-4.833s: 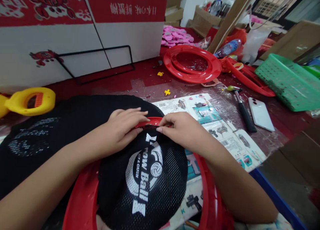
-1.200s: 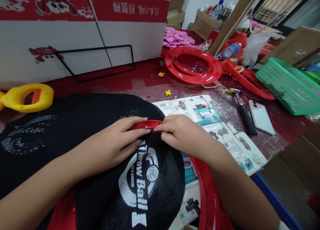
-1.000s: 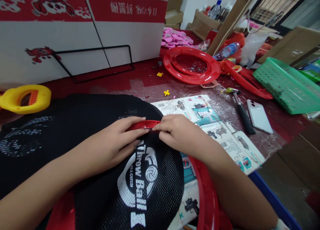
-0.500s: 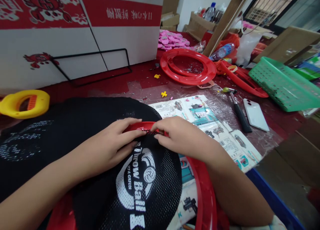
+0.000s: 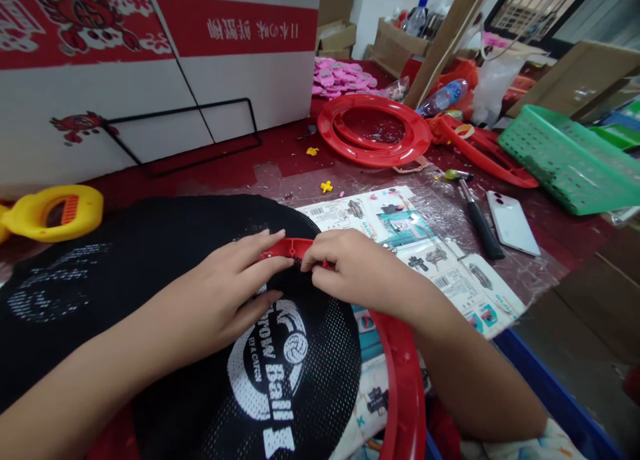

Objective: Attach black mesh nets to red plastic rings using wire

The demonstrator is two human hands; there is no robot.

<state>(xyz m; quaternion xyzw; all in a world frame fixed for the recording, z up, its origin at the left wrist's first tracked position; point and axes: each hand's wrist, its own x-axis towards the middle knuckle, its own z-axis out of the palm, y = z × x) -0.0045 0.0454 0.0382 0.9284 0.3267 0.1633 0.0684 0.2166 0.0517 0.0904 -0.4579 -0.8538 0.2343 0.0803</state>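
Observation:
A black mesh net (image 5: pixel 330 353) with white "Throw Ball" lettering lies over a red plastic ring (image 5: pixel 405 380). My left hand (image 5: pixel 235 280) rests on the net, its fingertips pressing the net's edge against the ring's far rim. Just to its right, my right hand (image 5: pixel 345 260) pinches the net's edge at the same rim, with the fingers curled. Between the two hands a short stretch of the red rim shows. The ring's left side is mostly covered by the net.
Ahead stand a white-and-red carton (image 5: pixel 250 73) and a black wire frame (image 5: pixel 175 113). A yellow handle (image 5: pixel 85 213) is at left. Red rings (image 5: pixel 415 133), a hammer (image 5: pixel 483 230), a white phone (image 5: pixel 513 223) and a green basket (image 5: pixel 565 160) lie to the right. Printed cardboard (image 5: pixel 465 293) covers the tabletop.
My hands stay at the rim, and the fingers have shifted slightly along the net's edge. More of the red rim shows between them. The net has moved slightly left in view.

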